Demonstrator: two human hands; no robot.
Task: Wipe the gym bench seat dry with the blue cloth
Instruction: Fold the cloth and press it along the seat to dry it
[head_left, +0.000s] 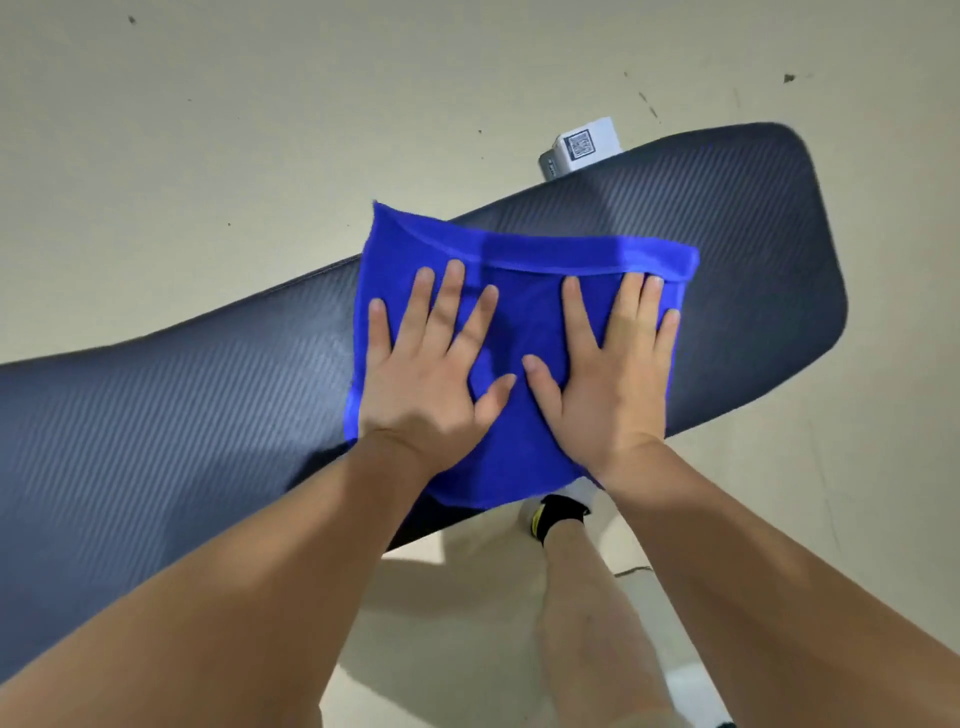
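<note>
The dark padded gym bench seat (727, 244) runs from lower left to upper right across the view. A blue cloth (524, 306) lies spread flat over its middle, with its far edge folded over. My left hand (426, 374) presses palm-down on the cloth's left half, fingers spread. My right hand (613, 374) presses palm-down on the right half, fingers spread too. Neither hand grips the cloth; both lie flat on top of it. The cloth's near corner hangs over the bench's front edge.
A pale floor (208, 130) surrounds the bench. A small white box with a printed code (582, 148) stands on the floor behind the bench. My leg and a foot in a black sock (558, 514) are below the bench's front edge.
</note>
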